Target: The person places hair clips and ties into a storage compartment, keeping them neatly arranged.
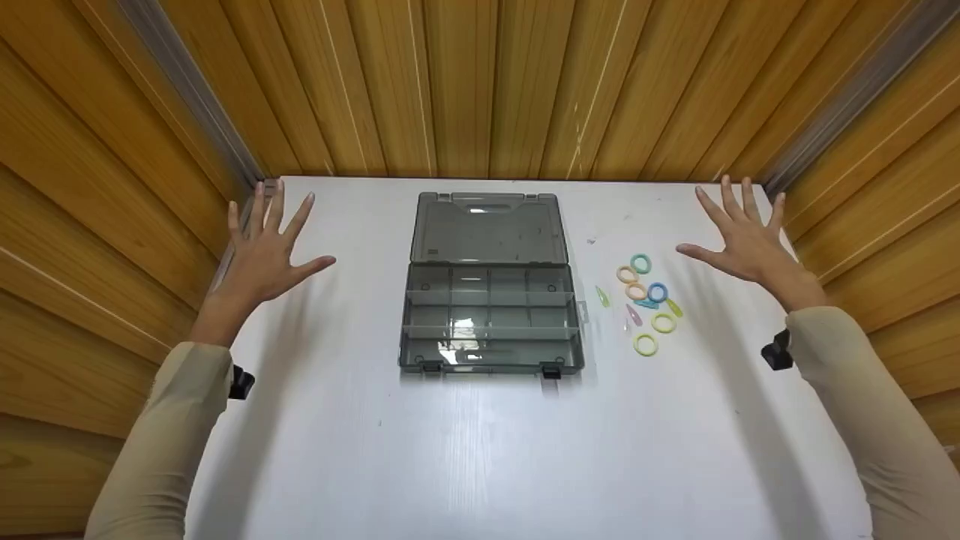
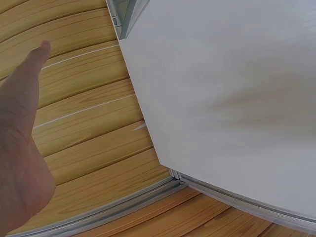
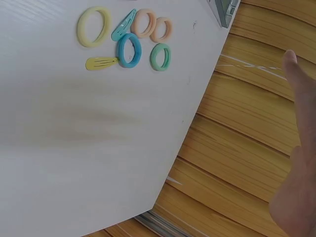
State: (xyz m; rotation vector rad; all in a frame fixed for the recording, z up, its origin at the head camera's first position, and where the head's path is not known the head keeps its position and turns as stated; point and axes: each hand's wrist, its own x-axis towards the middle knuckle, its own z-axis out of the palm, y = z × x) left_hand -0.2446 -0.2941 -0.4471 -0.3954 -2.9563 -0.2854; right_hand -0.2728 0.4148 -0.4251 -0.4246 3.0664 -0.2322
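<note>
In the head view my left hand point(image 1: 262, 259) hovers over the table's left side, fingers spread, holding nothing. My right hand point(image 1: 750, 244) is spread likewise above the right side, also holding nothing. Between them lies a grey translucent compartment box point(image 1: 491, 315) with its lid point(image 1: 489, 229) folded back. Closer to the right hand are several hair ties, among them a blue hair tie point(image 1: 658, 292), a green one point(image 1: 640, 263) and a yellow one point(image 1: 646, 345). Snap hair clips lie among them: a yellow clip point(image 3: 101, 63), a teal clip point(image 3: 124, 24), a pink clip point(image 1: 634, 314) and a green clip point(image 1: 603, 296).
The white table point(image 1: 480, 442) meets wood-plank walls point(image 1: 457, 90) at the back and sides. Metal strips run up the wall corners, such as the left strip point(image 1: 195, 90). Two dark latches, including the right latch point(image 1: 551, 370), sit on the box's front edge.
</note>
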